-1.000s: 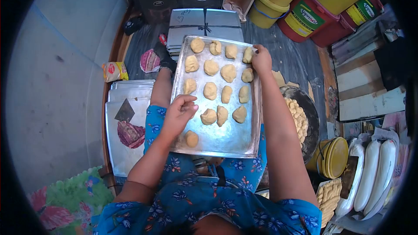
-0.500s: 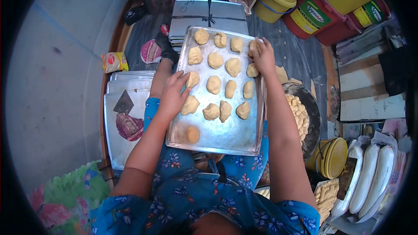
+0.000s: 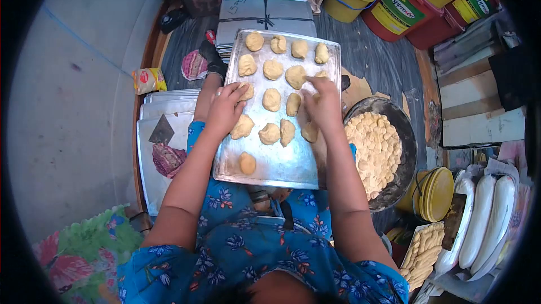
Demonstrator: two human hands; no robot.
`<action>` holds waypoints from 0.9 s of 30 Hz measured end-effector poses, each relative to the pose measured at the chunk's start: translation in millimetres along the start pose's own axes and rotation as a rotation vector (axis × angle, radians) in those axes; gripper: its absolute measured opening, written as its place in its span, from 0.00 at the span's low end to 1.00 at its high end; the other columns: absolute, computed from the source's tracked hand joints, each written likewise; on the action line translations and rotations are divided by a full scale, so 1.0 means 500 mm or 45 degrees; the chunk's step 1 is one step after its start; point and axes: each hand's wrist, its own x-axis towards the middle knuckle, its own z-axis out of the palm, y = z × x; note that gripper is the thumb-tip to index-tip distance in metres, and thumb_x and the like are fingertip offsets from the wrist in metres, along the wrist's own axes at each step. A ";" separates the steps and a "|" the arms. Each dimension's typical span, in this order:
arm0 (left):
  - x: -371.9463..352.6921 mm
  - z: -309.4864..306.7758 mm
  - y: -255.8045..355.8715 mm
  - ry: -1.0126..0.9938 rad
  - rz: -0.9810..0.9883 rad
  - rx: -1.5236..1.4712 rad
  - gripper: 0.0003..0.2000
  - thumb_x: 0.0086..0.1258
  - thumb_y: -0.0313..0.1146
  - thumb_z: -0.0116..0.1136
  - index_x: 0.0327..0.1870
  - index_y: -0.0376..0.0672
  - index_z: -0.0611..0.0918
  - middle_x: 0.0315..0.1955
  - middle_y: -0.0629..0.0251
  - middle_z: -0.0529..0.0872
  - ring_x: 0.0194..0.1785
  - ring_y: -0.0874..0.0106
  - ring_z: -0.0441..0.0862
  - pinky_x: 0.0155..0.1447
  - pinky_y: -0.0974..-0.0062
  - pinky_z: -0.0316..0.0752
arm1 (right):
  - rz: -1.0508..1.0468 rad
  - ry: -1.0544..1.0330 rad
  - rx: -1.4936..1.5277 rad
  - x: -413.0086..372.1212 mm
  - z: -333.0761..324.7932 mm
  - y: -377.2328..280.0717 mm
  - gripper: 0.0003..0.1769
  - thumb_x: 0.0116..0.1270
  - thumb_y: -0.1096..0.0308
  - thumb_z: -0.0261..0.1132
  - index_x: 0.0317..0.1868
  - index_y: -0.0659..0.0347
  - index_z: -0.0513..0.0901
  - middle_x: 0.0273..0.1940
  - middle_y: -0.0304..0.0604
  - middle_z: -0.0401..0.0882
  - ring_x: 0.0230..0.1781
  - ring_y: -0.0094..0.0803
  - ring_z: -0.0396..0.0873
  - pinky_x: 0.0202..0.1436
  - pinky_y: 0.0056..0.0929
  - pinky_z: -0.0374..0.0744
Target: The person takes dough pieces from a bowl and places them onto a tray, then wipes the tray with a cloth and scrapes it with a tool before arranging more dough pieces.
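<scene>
A metal baking tray [image 3: 301, 164] lies over my lap, with rows of pale dough pieces [image 3: 273, 69] on it. At the tray's left edge my left hand [image 3: 226, 107] has its fingers curled over one dough piece [image 3: 246, 91], part of which shows beyond the fingertips. My right hand [image 3: 323, 104] is at the right side of the tray, fingers bent down around a dough piece that the hand mostly hides. Just beyond its fingertips another dough piece [image 3: 321, 74] shows in part. A single dough piece [image 3: 247, 163] sits apart near the front left.
A dark round pan [image 3: 408, 157] heaped with dough pieces stands at my right. Beyond the tray is a tied stack of metal sheets [image 3: 239, 8]. More trays [image 3: 147, 152] lie at left. Yellow and red buckets [image 3: 394, 8], a lidded yellow pail [image 3: 437, 194] and long white packages [image 3: 476, 219] line the right.
My right hand has moved from the far right dough piece down the right column toward me. The tray has shifted slightly left, and more of the dough pan shows. My left hand stays on its piece.
</scene>
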 end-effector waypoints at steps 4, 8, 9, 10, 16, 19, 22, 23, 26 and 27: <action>0.005 -0.013 0.003 -0.089 -0.035 -0.018 0.24 0.63 0.32 0.64 0.63 0.50 0.79 0.57 0.57 0.79 0.60 0.57 0.74 0.65 0.63 0.68 | -0.165 -0.289 -0.192 -0.013 0.053 -0.063 0.20 0.55 0.68 0.68 0.50 0.54 0.84 0.42 0.41 0.82 0.50 0.39 0.75 0.55 0.40 0.68; 0.001 -0.010 0.004 -0.074 -0.025 0.030 0.24 0.64 0.34 0.64 0.63 0.50 0.78 0.57 0.57 0.78 0.59 0.56 0.74 0.65 0.62 0.67 | -0.143 -0.377 -0.261 -0.017 0.095 -0.070 0.22 0.55 0.66 0.69 0.53 0.52 0.84 0.42 0.37 0.82 0.50 0.36 0.75 0.56 0.41 0.65; 0.000 -0.009 0.005 -0.071 -0.025 0.036 0.24 0.64 0.34 0.64 0.63 0.49 0.78 0.57 0.56 0.78 0.59 0.56 0.74 0.65 0.62 0.67 | -0.120 -0.399 -0.267 -0.014 0.097 -0.072 0.22 0.55 0.66 0.69 0.53 0.52 0.83 0.42 0.37 0.82 0.50 0.36 0.74 0.57 0.41 0.64; -0.002 -0.009 0.007 -0.067 -0.025 0.041 0.24 0.64 0.34 0.64 0.63 0.49 0.78 0.57 0.56 0.78 0.59 0.56 0.74 0.65 0.63 0.67 | -0.107 -0.406 -0.258 -0.015 0.096 -0.073 0.22 0.55 0.66 0.69 0.53 0.52 0.83 0.42 0.37 0.82 0.51 0.36 0.74 0.57 0.41 0.64; -0.033 -0.053 0.053 0.017 -0.067 -0.144 0.23 0.65 0.33 0.61 0.63 0.46 0.78 0.62 0.53 0.73 0.63 0.55 0.71 0.67 0.59 0.65 | 0.073 -0.248 -0.167 -0.023 0.018 -0.059 0.25 0.51 0.63 0.73 0.52 0.54 0.84 0.46 0.41 0.81 0.53 0.39 0.74 0.57 0.40 0.64; -0.078 -0.064 0.029 -0.317 0.034 -0.397 0.23 0.63 0.32 0.62 0.62 0.44 0.78 0.63 0.53 0.73 0.64 0.54 0.71 0.68 0.61 0.65 | 0.180 -0.396 -0.312 -0.033 -0.023 -0.057 0.25 0.51 0.63 0.73 0.52 0.54 0.84 0.46 0.40 0.81 0.53 0.39 0.74 0.56 0.40 0.65; -0.099 -0.070 0.030 -0.432 0.162 -0.247 0.23 0.63 0.31 0.63 0.61 0.42 0.79 0.63 0.52 0.73 0.65 0.53 0.70 0.68 0.61 0.67 | 0.120 -0.399 -0.295 -0.045 -0.013 -0.040 0.24 0.52 0.64 0.72 0.53 0.55 0.84 0.47 0.40 0.82 0.51 0.39 0.74 0.57 0.40 0.64; -0.102 -0.070 0.030 -0.412 0.105 -0.276 0.23 0.62 0.31 0.63 0.61 0.43 0.79 0.63 0.52 0.73 0.65 0.53 0.70 0.68 0.61 0.67 | 0.095 -0.391 -0.272 -0.051 -0.004 -0.034 0.24 0.52 0.65 0.71 0.53 0.55 0.84 0.47 0.40 0.82 0.51 0.39 0.74 0.57 0.40 0.64; -0.106 -0.059 0.038 -0.356 -0.056 -0.325 0.24 0.62 0.32 0.65 0.62 0.44 0.79 0.63 0.52 0.73 0.67 0.52 0.68 0.69 0.61 0.66 | 0.050 -0.304 -0.320 -0.065 0.011 -0.028 0.24 0.54 0.64 0.72 0.54 0.53 0.83 0.46 0.38 0.82 0.52 0.39 0.74 0.58 0.39 0.63; -0.106 -0.055 0.045 -0.342 -0.103 -0.320 0.25 0.61 0.32 0.65 0.62 0.44 0.78 0.63 0.52 0.72 0.67 0.52 0.68 0.69 0.61 0.66 | 0.054 -0.280 -0.286 -0.069 0.009 -0.031 0.24 0.54 0.64 0.72 0.54 0.53 0.83 0.47 0.39 0.82 0.52 0.39 0.74 0.58 0.40 0.63</action>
